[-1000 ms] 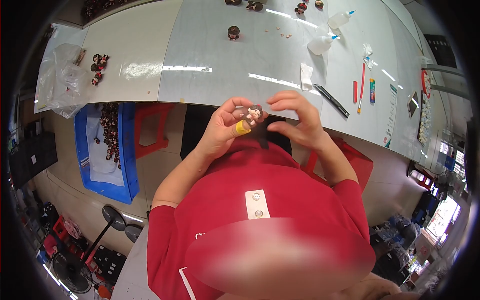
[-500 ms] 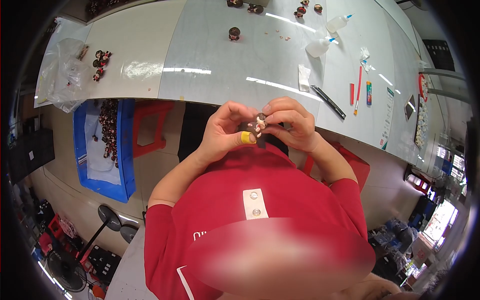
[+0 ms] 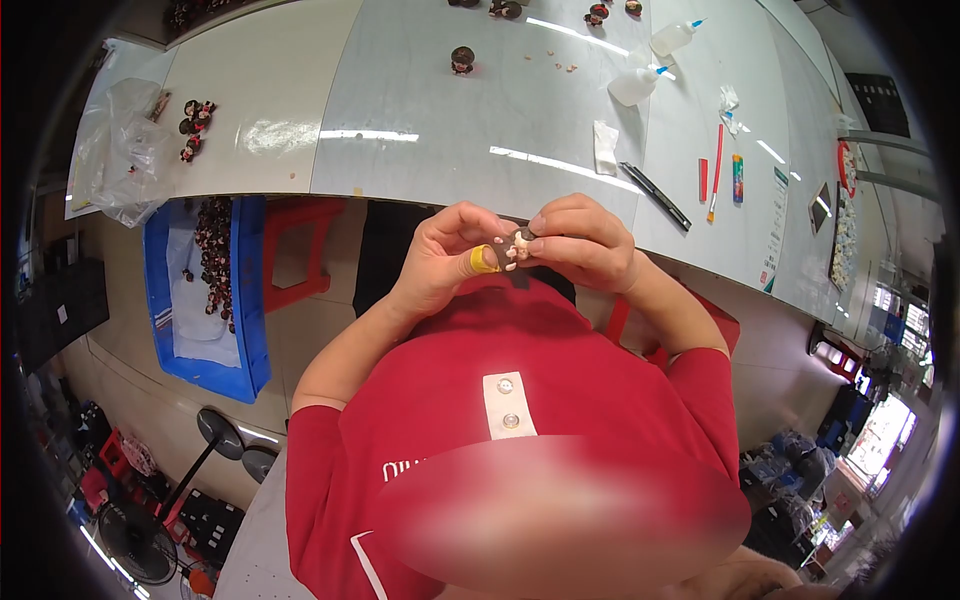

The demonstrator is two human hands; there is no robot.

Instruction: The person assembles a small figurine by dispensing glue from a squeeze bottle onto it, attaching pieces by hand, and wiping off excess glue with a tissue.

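Note:
A small dark figurine with pale parts [image 3: 520,245] is between my two hands, just off the table's front edge. My left hand [image 3: 445,257] has yellow tape round its thumb and is closed on the figurine's left side. From the right, my right hand [image 3: 582,243] pinches its upper part with thumb and fingers. The fingers hide much of the figurine. Beyond the hands, a similar figurine [image 3: 462,60] stands on the table [image 3: 400,100], with several tiny pale pieces [image 3: 558,66] to its right.
Two glue bottles [image 3: 634,87] [image 3: 674,38], a white tissue [image 3: 606,147], a black pen-like tool [image 3: 655,196] and a red brush [image 3: 716,172] lie to the right. At left are figurines [image 3: 192,130], a plastic bag [image 3: 125,150] and a blue crate [image 3: 255,300] of figurines.
My right hand has moved left from beside the figurine and closed on it. The figurine has turned and tilted between the hands. My left hand has kept its hold.

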